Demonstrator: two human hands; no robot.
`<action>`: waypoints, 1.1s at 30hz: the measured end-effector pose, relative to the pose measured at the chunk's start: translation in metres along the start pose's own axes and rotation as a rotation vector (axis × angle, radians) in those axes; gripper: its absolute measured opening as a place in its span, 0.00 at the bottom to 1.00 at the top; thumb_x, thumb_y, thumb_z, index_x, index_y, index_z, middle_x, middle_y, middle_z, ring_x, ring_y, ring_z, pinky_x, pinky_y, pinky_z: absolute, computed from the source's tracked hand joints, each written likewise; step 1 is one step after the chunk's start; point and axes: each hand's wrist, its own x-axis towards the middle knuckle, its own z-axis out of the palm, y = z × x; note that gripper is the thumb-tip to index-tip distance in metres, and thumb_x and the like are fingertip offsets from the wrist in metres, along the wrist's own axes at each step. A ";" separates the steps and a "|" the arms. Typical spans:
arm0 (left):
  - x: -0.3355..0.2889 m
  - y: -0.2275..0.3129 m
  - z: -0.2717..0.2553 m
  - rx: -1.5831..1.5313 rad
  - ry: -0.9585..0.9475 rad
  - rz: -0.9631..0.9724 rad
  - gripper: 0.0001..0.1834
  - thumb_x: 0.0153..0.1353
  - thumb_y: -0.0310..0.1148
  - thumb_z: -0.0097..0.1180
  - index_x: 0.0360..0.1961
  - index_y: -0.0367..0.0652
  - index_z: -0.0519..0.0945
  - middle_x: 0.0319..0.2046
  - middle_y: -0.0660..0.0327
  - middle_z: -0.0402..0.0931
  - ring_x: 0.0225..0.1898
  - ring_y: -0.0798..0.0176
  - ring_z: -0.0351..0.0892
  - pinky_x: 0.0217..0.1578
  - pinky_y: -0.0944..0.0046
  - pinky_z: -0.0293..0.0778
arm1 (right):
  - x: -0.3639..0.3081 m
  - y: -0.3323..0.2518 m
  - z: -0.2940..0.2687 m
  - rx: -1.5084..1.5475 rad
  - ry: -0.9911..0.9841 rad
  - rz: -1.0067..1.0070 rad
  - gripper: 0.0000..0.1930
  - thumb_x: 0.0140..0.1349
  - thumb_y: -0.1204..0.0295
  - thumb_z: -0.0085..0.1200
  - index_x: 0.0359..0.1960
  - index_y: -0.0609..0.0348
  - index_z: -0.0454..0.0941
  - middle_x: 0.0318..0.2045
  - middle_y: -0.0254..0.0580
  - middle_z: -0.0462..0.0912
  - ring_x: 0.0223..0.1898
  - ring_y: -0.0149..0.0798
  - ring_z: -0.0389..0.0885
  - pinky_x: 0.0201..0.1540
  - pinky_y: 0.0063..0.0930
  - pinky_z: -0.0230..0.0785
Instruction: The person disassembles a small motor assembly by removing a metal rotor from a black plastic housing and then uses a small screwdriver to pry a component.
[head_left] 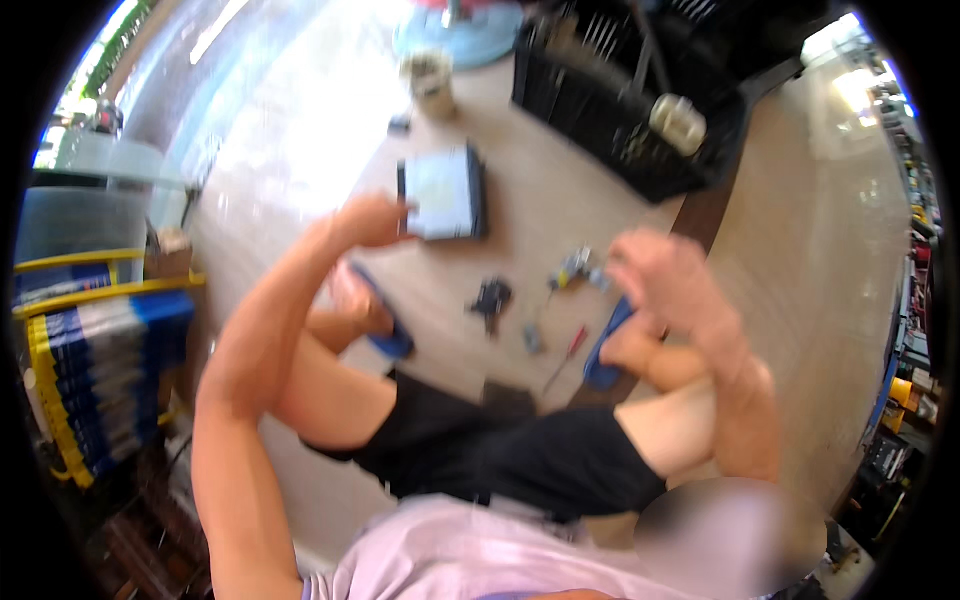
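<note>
My left hand (378,220) is closed at the near left corner of a flat, silver-topped metal box with dark sides (442,195), one finger over its edge. The box is on the floor in front of me. Off to the right, my right hand (665,280) hangs loosely curled above my right foot, blurred, its fingers apart with nothing visible in them. Between my feet lie a small black part (491,300), a red-handled screwdriver (576,343) and a small grey-green piece (531,338). A cluster of small metal and yellow items (573,269) sits nearest the right hand.
A black plastic crate (600,125) stands at the far right, with a cream-coloured piece (678,124) at its side. A cream cup-like container (428,85) is beyond the box, before a light-blue round base (460,38). Stacked blue-and-white packs (110,370) are at left.
</note>
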 end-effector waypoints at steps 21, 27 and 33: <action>-0.009 0.016 0.003 -0.067 -0.078 0.049 0.31 0.68 0.58 0.54 0.62 0.46 0.79 0.44 0.45 0.87 0.51 0.38 0.84 0.55 0.43 0.77 | -0.011 -0.013 0.001 0.114 0.115 -0.146 0.11 0.69 0.64 0.59 0.34 0.58 0.74 0.29 0.45 0.80 0.33 0.51 0.84 0.36 0.42 0.78; -0.003 0.014 0.002 -0.050 -0.076 0.043 0.32 0.68 0.58 0.53 0.63 0.47 0.79 0.45 0.45 0.87 0.52 0.39 0.84 0.56 0.44 0.77 | -0.015 -0.010 -0.008 0.110 0.139 -0.101 0.11 0.68 0.65 0.60 0.34 0.58 0.75 0.30 0.46 0.80 0.33 0.52 0.84 0.37 0.43 0.78; -0.002 0.018 0.002 -0.055 -0.099 0.036 0.33 0.68 0.58 0.54 0.64 0.46 0.78 0.46 0.43 0.86 0.51 0.38 0.84 0.57 0.44 0.77 | -0.017 -0.012 -0.014 0.123 0.164 -0.087 0.10 0.67 0.65 0.61 0.35 0.58 0.77 0.30 0.46 0.80 0.33 0.52 0.84 0.36 0.42 0.79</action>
